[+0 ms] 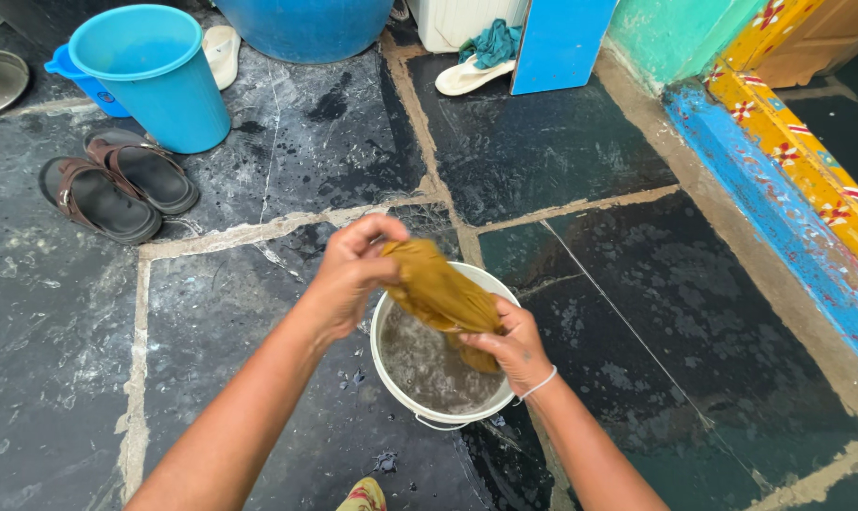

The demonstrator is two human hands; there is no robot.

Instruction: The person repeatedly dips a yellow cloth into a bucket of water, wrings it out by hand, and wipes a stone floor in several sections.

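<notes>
Presently both hands, left hand (pixel 349 274) and right hand (pixel 509 345), grip the mustard cloth (pixel 440 293) tightly above the white bucket (pixel 391 383); twisting off-centre could send murky water onto the stone floor (pixel 580 151).

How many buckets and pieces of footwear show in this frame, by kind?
Blue buckets: 2, a light blue bucket and a darker blue tub
White bucket: 1
Brown sandals: 2
Pale slippers: 2, pale slipper by the tub, pale slipper under the cloth
Total: 7

Wet mustard cloth (pixel 440 295), smooth white plastic bucket (pixel 391 383), glossy blue plastic bucket (pixel 169 90), rough wet stone floor (pixel 561 151)
</notes>
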